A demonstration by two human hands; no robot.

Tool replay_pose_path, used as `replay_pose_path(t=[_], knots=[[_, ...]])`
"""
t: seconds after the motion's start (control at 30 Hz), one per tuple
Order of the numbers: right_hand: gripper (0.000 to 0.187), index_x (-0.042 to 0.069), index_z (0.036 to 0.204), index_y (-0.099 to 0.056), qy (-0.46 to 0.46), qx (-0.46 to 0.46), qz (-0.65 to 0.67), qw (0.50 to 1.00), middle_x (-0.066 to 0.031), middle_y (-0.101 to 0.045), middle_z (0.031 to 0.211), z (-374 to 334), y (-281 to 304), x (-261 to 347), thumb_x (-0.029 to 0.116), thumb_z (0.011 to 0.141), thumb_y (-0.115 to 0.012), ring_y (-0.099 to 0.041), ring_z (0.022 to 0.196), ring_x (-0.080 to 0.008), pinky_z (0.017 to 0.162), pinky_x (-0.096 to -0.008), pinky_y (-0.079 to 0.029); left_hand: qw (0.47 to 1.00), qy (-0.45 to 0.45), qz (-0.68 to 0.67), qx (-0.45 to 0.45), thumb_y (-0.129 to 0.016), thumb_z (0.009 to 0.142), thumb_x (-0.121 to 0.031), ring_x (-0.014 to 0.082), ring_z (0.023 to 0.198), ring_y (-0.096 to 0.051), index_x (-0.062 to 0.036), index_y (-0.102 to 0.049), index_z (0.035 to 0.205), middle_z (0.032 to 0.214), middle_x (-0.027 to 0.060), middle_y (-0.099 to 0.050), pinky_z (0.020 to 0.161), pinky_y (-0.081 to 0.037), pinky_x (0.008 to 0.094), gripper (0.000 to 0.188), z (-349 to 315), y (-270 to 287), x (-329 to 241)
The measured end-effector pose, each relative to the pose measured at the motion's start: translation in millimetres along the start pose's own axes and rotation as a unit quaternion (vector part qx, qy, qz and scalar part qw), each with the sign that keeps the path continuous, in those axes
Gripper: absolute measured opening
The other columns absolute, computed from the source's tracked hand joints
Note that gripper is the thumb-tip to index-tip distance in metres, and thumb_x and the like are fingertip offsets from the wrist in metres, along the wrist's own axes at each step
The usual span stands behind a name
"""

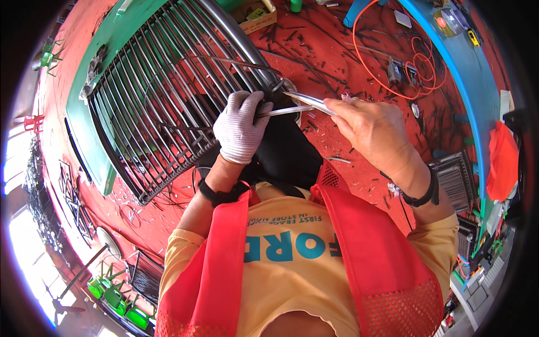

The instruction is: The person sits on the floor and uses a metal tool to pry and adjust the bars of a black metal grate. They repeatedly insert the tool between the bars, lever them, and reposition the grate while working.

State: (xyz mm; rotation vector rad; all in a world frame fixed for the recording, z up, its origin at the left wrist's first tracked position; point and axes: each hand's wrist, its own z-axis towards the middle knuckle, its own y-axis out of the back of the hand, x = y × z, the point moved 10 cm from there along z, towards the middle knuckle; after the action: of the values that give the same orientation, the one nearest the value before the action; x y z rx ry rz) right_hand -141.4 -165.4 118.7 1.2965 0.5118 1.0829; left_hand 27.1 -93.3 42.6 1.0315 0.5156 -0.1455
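My left hand (241, 126), in a whitish knit glove, is closed on a thin pale strip (286, 111) at the edge of a dark slatted frame (168, 84). The strip runs to the right, toward my bare right hand (373, 132). That hand is closed around a slim, silvery, pointed tool (309, 100), whose tip reaches the frame's rounded dark side bar (236, 39). Its handle is hidden in my fingers, so its exact kind does not show. A thin brown strand (224, 60) curves over the slats.
Beneath the frame is a green table (84, 129). Dark scraps litter the red floor (314, 50). A blue-edged table (457, 67) curves along the right, near an orange hose (359, 56). A cardboard box (258, 17) lies beyond the frame; green stools (118, 300) stand at lower left.
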Motion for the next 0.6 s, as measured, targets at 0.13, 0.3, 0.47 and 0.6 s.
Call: replay_pose_path(t=[0.13, 0.3, 0.47, 0.6], knots=[[0.011, 0.01, 0.094, -0.065, 0.006, 0.042, -0.043, 0.998, -0.0071, -0.061, 0.06, 4.0, -3.8, 1.7, 0.015, 0.086, -0.059, -0.063, 0.052, -0.0216, 0.044, -0.0351, -0.048, 1.0, -0.016, 0.006, -0.01, -0.076, 0.075, -0.024, 0.0234, 0.071, -0.064, -0.0136, -0.068, 0.094, 0.091, 0.004, -0.059, 0.057, -0.052, 0.0332, 0.024, -0.6, -1.1, -0.5], [0.016, 0.005, 0.095, -0.066, 0.01, 0.051, -0.054, 0.997, -0.0092, -0.063, 0.064, 5.2, -3.3, 5.5, 0.014, 0.084, -0.058, -0.063, 0.049, -0.0216, 0.043, -0.0338, -0.048, 1.0, -0.01, -0.011, -0.012, -0.077, 0.073, -0.02, 0.0239, 0.07, -0.064, -0.0138, -0.069, 0.094, 0.09, 0.0043, -0.061, 0.059, -0.053, 0.0331, 0.023, -1.8, -2.3, 3.4], [0.023, 0.002, 0.098, -0.067, -0.019, 0.053, -0.06, 0.997, -0.012, -0.067, 0.071, -2.1, -3.6, 10.7, 0.013, 0.079, -0.06, -0.064, 0.051, -0.0215, 0.044, -0.0312, -0.05, 1.0, 0.005, 0.003, -0.005, -0.078, 0.073, -0.019, 0.025, 0.071, -0.065, -0.014, -0.069, 0.094, 0.09, 0.0054, -0.061, 0.06, -0.053, 0.0335, 0.023, -1.0, -3.4, 5.8], [0.027, 0.002, 0.101, -0.066, -0.044, 0.054, -0.029, 0.997, -0.0115, -0.066, 0.07, -12.1, -10.4, 9.0, 0.014, 0.078, -0.062, -0.064, 0.051, -0.0202, 0.043, -0.0305, -0.049, 1.0, -0.007, 0.004, -0.004, -0.077, 0.073, -0.014, 0.0233, 0.07, -0.064, -0.0116, -0.069, 0.094, 0.089, 0.0069, -0.061, 0.059, -0.052, 0.0314, 0.022, -1.3, -1.7, 3.0]])
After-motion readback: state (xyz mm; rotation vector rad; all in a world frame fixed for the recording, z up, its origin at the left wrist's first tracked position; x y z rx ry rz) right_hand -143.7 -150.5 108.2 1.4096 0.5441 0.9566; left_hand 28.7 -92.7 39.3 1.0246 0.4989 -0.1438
